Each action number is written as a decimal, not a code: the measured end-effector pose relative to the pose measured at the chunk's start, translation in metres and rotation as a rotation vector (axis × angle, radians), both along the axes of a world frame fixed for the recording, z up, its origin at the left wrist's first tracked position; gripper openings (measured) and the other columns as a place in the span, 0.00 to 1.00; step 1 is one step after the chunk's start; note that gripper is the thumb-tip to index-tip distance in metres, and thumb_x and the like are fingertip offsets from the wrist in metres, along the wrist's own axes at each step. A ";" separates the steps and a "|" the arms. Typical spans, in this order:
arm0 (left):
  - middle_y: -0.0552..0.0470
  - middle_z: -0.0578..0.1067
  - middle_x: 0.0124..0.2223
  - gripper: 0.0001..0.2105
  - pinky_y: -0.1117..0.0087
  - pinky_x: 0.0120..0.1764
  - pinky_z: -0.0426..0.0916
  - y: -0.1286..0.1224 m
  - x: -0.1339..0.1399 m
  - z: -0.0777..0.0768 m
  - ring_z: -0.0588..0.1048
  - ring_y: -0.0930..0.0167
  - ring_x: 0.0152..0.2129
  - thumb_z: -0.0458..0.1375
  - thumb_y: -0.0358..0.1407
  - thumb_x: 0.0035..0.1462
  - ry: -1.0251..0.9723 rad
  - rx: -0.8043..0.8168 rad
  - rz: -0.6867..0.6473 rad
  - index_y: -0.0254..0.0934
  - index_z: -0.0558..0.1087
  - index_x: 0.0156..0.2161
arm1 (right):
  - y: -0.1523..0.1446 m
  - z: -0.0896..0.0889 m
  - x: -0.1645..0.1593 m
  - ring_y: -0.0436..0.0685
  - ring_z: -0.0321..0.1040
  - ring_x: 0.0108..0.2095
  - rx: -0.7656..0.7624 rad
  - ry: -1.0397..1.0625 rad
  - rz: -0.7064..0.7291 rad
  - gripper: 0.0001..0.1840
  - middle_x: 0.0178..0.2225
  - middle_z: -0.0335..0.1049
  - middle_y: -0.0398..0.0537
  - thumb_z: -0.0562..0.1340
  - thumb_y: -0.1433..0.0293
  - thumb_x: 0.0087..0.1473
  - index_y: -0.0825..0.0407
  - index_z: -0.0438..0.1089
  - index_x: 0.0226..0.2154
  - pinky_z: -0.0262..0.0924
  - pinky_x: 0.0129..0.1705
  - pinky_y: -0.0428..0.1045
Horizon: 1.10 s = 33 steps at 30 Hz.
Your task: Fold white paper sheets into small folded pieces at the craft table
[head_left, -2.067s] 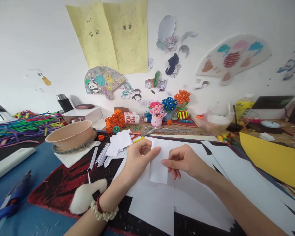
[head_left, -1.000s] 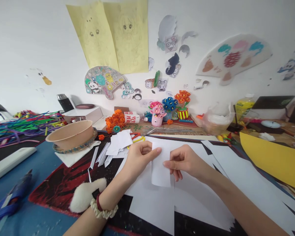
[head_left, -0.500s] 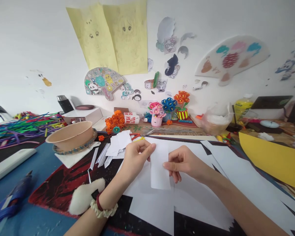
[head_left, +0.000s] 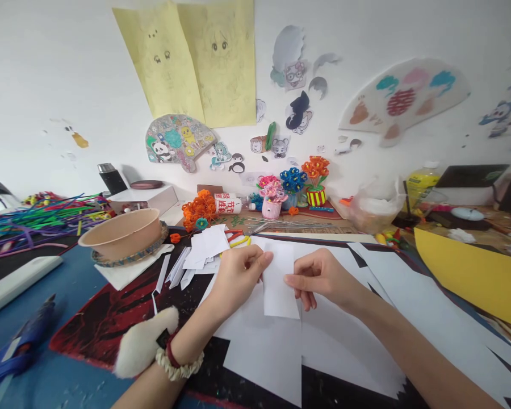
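Note:
Between my hands is a small white rectangular piece of paper (head_left: 280,289), held up above larger white sheets (head_left: 264,352). My left hand (head_left: 242,272) pinches its left edge between thumb and fingers. On the right edge, my right hand (head_left: 315,278) grips the paper with thumb and forefinger, the other fingers curled behind. A pile of cut white paper pieces (head_left: 206,248) lies just beyond my left hand, with yellow-handled scissors (head_left: 241,241) beside it. A white fluffy object (head_left: 145,343) rests near my left wrist.
At left are a beige round bowl (head_left: 119,236), a blue glue gun (head_left: 25,341) and a white bar (head_left: 19,284). Pipe-cleaner flowers (head_left: 273,196) stand along the back. Yellow card (head_left: 468,278) lies at right.
The small paper's lower edge has tipped up and away a little, and it looks flatter now. Both hands keep their pinch, with only slight shifts.

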<state>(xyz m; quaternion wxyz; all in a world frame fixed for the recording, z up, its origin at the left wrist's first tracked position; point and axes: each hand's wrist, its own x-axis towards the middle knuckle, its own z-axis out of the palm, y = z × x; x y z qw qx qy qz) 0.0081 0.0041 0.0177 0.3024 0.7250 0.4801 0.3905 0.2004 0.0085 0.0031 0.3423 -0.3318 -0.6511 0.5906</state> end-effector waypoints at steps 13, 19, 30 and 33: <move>0.60 0.51 0.18 0.24 0.74 0.22 0.46 0.003 0.000 -0.001 0.51 0.77 0.18 0.55 0.47 0.54 0.076 0.036 -0.001 0.36 0.53 0.16 | 0.000 0.001 -0.001 0.49 0.64 0.13 0.072 -0.025 -0.091 0.20 0.13 0.66 0.43 0.68 0.57 0.45 0.56 0.68 0.16 0.58 0.15 0.43; 0.59 0.57 0.19 0.22 0.74 0.23 0.50 0.004 -0.001 0.001 0.55 0.76 0.19 0.54 0.48 0.55 0.067 0.026 -0.055 0.36 0.59 0.18 | 0.002 -0.001 0.001 0.50 0.65 0.13 0.093 -0.013 -0.141 0.21 0.13 0.67 0.45 0.67 0.55 0.45 0.55 0.68 0.16 0.60 0.15 0.44; 0.58 0.63 0.18 0.18 0.74 0.25 0.53 0.006 -0.002 0.000 0.59 0.75 0.19 0.54 0.41 0.55 0.162 0.053 -0.036 0.36 0.61 0.17 | 0.003 -0.001 -0.001 0.50 0.65 0.14 0.114 0.029 -0.231 0.20 0.14 0.68 0.45 0.68 0.56 0.44 0.55 0.70 0.16 0.61 0.16 0.45; 0.55 0.71 0.20 0.17 0.74 0.26 0.56 0.008 -0.004 -0.001 0.63 0.74 0.19 0.52 0.40 0.57 0.134 -0.068 -0.178 0.36 0.62 0.20 | 0.004 -0.001 0.001 0.50 0.65 0.15 0.133 0.053 -0.279 0.20 0.14 0.69 0.46 0.67 0.56 0.46 0.55 0.70 0.17 0.62 0.17 0.45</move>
